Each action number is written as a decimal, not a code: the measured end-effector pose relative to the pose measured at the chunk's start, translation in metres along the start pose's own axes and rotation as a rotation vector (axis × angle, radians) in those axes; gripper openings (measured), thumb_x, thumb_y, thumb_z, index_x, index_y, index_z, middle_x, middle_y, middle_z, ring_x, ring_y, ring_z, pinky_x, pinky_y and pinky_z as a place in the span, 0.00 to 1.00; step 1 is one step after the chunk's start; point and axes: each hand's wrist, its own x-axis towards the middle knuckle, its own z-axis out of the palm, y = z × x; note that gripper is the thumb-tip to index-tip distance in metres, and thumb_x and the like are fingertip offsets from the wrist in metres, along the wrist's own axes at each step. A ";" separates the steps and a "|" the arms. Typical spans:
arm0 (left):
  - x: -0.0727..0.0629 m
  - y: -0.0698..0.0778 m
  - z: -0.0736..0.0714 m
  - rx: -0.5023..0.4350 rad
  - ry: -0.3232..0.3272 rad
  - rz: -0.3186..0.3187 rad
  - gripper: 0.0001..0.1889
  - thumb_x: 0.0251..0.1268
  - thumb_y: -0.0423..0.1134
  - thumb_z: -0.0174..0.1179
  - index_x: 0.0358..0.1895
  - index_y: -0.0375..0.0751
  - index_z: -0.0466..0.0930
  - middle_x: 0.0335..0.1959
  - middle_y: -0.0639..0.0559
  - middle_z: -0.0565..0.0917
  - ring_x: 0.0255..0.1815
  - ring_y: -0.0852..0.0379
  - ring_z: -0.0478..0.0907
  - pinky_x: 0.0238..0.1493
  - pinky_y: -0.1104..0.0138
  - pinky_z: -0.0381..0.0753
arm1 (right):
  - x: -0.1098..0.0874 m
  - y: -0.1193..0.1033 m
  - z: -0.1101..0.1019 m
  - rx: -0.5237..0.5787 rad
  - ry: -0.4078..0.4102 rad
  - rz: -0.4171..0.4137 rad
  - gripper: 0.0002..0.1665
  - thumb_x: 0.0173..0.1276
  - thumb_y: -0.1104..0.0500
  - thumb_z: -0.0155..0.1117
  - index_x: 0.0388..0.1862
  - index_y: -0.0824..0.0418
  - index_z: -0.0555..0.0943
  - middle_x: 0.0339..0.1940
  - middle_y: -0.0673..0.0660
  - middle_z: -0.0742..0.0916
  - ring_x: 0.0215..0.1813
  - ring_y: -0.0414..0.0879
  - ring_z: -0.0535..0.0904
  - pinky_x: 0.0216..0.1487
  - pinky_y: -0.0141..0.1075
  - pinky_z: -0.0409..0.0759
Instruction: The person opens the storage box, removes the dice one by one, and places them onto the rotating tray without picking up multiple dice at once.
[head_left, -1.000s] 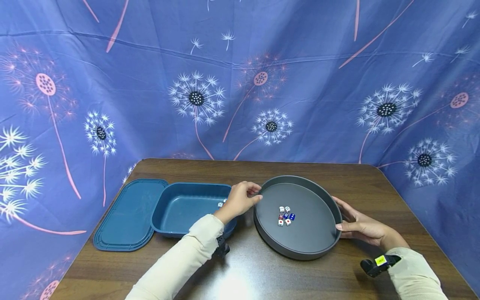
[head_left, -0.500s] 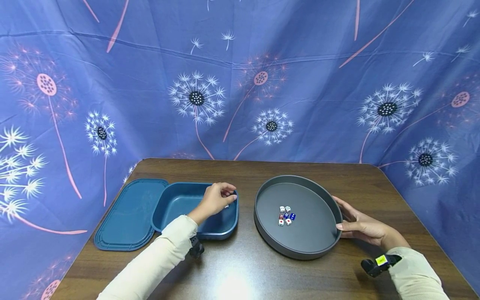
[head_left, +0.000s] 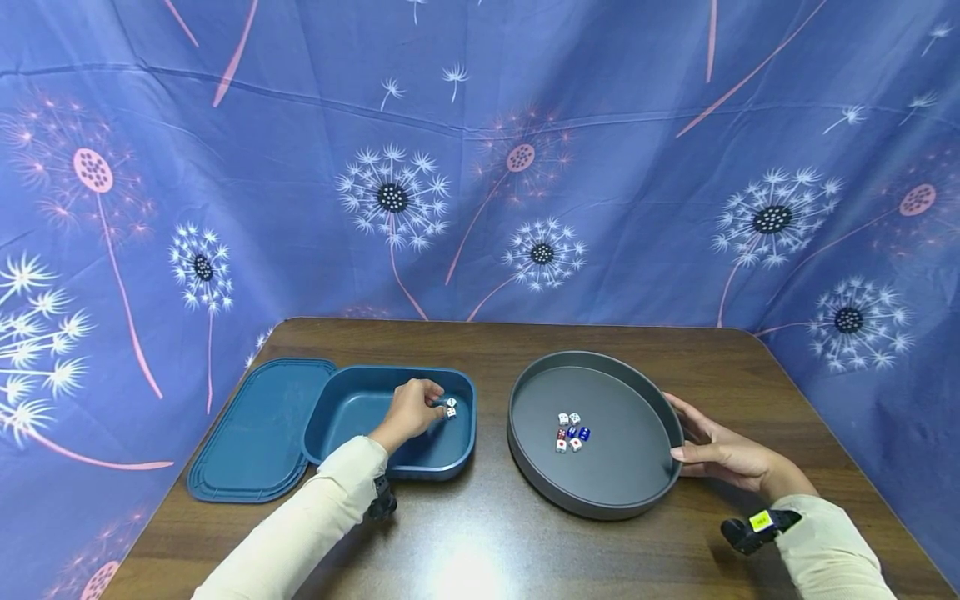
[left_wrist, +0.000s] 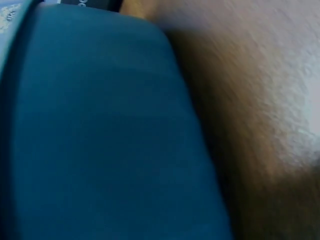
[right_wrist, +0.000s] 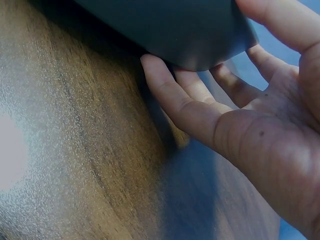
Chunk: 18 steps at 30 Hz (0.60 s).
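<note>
My left hand is inside the blue rectangular container, its thumb and fingers close beside two white dice near the right end. Whether the fingertips touch a die is hard to tell. In the left wrist view only the container's outer wall shows, and the hand is out of sight. My right hand holds the right side of a dark grey round pan, thumb at the rim and fingers against the outer wall. Several white, blue and red dice lie grouped on the pan's floor.
A flat blue lid lies left of the container, touching or under its edge. Everything stands on a brown wooden table. A blue dandelion-print cloth hangs behind and at both sides.
My left hand has moved left from the pan's left rim into the blue container, then lower beside the two dice. My right hand, the pan and its dice look unmoved.
</note>
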 end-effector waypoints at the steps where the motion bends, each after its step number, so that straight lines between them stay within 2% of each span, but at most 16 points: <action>1: 0.000 -0.002 0.001 0.014 0.000 -0.001 0.14 0.49 0.31 0.71 0.41 0.31 0.84 0.33 0.45 0.85 0.36 0.52 0.80 0.41 0.60 0.78 | 0.000 0.000 0.000 0.001 0.002 0.003 0.55 0.68 0.67 0.56 0.77 0.50 0.30 0.75 0.66 0.31 0.65 0.50 0.65 0.58 0.54 0.73; 12: 0.001 -0.011 0.008 0.073 -0.004 -0.033 0.12 0.48 0.31 0.72 0.39 0.34 0.85 0.31 0.49 0.84 0.36 0.54 0.79 0.42 0.60 0.77 | 0.000 0.000 0.000 0.018 -0.007 -0.011 0.55 0.68 0.68 0.56 0.77 0.51 0.29 0.74 0.66 0.31 0.64 0.50 0.66 0.57 0.55 0.74; 18: 0.000 -0.013 0.011 0.089 0.008 -0.016 0.09 0.48 0.31 0.72 0.35 0.36 0.85 0.30 0.49 0.84 0.34 0.55 0.78 0.40 0.61 0.77 | 0.000 0.001 0.001 0.026 -0.008 -0.017 0.55 0.67 0.68 0.56 0.77 0.50 0.30 0.74 0.66 0.31 0.64 0.50 0.67 0.57 0.54 0.74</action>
